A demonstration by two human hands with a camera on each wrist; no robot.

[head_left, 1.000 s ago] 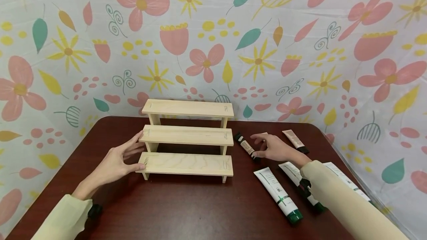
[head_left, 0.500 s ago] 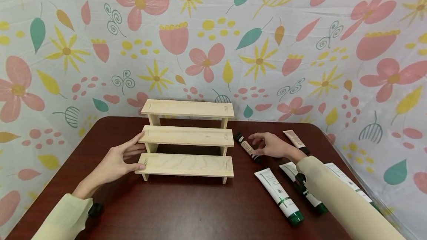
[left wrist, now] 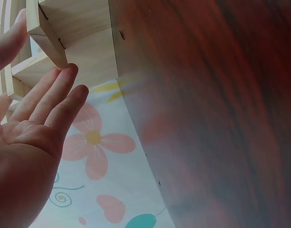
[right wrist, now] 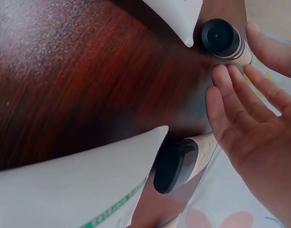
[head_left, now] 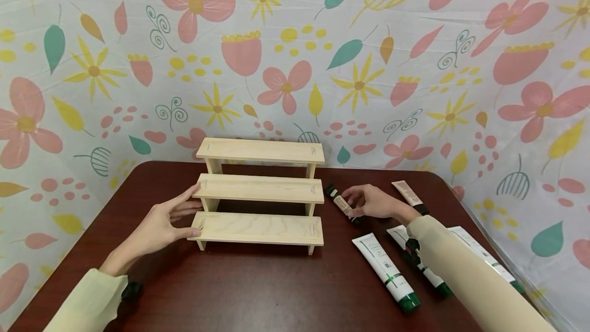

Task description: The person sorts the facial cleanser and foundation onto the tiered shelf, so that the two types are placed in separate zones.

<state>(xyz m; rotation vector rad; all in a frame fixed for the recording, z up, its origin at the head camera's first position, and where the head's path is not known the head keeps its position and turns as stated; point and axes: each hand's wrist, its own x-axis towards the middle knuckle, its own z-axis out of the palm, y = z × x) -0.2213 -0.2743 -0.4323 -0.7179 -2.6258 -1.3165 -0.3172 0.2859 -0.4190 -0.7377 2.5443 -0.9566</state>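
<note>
While relaxed left fingers [left wrist: 67, 109] touch pale shelves [head_left: 258, 187], right fingers [right wrist: 249, 97], grip unclear, flank a beige, black-capped tube [head_left: 340, 202].

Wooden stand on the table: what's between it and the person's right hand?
In the head view, a small black-capped tube lies between the wooden stand and the right hand.
</note>
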